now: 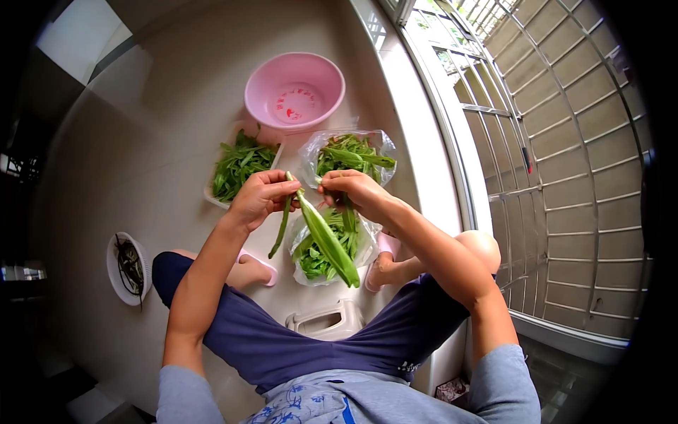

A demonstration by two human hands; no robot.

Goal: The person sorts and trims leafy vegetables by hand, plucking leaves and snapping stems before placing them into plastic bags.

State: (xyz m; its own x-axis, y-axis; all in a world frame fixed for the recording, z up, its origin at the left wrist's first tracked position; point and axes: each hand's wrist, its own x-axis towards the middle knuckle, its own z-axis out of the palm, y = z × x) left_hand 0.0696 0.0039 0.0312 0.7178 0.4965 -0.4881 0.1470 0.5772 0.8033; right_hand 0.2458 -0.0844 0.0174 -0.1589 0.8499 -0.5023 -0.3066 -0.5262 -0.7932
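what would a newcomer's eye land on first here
Probably the pink basin, the bright round shape near the top of the view. Next might come the long green leaf hanging from the left hand, close to the middle.

At centre, the left hand (pixel 263 197) pinches a long green leaf (pixel 326 240) by its stem; the right hand (pixel 358 189), just beside, grips a leafy strip (pixel 348 214). A pink basin (pixel 296 81) sits at upper centre, bags (pixel 385 145) of greens (pixel 342 150) below it, a white basket (pixel 146 266) at left.
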